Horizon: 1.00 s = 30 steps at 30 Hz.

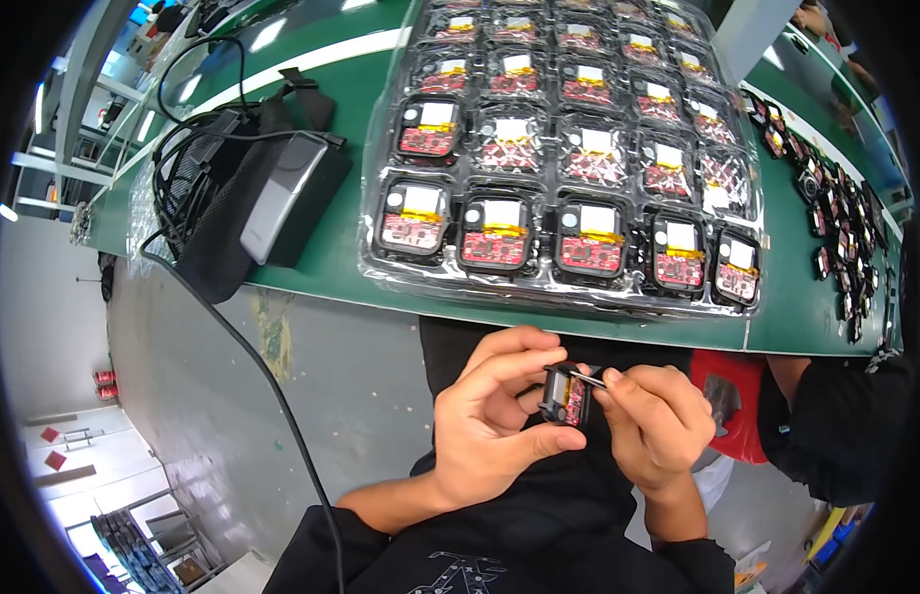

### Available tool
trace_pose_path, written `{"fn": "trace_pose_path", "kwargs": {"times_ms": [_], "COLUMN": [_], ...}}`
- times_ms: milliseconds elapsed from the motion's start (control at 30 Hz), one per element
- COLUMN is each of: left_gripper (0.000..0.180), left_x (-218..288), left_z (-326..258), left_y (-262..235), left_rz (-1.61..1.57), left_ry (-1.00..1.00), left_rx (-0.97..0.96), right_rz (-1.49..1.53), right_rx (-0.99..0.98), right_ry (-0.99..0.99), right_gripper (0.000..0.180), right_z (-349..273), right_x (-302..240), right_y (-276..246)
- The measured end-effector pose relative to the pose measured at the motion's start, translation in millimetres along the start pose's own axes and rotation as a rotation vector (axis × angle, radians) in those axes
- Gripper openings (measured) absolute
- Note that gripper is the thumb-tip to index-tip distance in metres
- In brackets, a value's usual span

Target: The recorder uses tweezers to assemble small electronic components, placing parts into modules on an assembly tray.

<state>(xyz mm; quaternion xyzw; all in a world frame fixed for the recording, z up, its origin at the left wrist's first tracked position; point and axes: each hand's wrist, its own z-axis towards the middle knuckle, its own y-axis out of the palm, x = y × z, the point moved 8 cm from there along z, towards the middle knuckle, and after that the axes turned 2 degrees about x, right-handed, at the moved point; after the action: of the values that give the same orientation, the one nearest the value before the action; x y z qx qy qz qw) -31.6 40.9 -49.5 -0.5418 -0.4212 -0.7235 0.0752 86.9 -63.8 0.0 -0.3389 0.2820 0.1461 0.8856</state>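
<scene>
My left hand [495, 421] is closed round the edges of a small black-cased device [576, 404], held up just off the table's near edge. A red circuit board shows in its opening. Between the thumb and fingers of my right hand [660, 421] is a thin metal tool [588, 379], its tip at the upper part of the case; whether it is tweezers or a single pick I cannot tell. Beyond my hands lies a clear plastic tray [618, 296] with rows of similar black-cased units, each showing a red board, yellow tape and a silvery-white block.
A green table [311, 282] runs across in front of me. On its left lie a black bag [217, 262], a grey-black box [287, 203] and a black cable [272, 381] hanging down past my arm. Several loose units [844, 233] are heaped at the right, near a person in dark clothing [826, 426].
</scene>
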Motion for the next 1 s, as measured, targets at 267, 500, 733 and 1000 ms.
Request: {"fn": "trace_pose_path", "kwargs": {"times_ms": [267,500,733,1000], "left_gripper": [0.061,0.061,0.061,0.056], "left_x": [-2.2,-2.6,-3.0,-0.4], "left_z": [-1.5,-2.1,-5.0,-6.6], "left_y": [4.6,-1.7,-7.6,-6.2], "left_rz": [0.008,0.007,0.010,-0.060], "left_ry": [-0.007,-0.022,-0.040,-0.020], "left_rx": [-0.032,-0.020,0.015,0.056], "right_rz": [-0.015,-0.023,-0.039,-0.091], "right_rx": [0.003,0.001,-0.016,-0.008], "right_ry": [0.069,0.038,-0.004,-0.054], "right_gripper": [0.030,0.033,0.033,0.025], "right_z": [-2.4,-0.9,0.5,-1.5], "right_x": [1.3,0.4,-4.7,-13.2], "right_y": [-0.6,-0.5,4.4,9.9]}}
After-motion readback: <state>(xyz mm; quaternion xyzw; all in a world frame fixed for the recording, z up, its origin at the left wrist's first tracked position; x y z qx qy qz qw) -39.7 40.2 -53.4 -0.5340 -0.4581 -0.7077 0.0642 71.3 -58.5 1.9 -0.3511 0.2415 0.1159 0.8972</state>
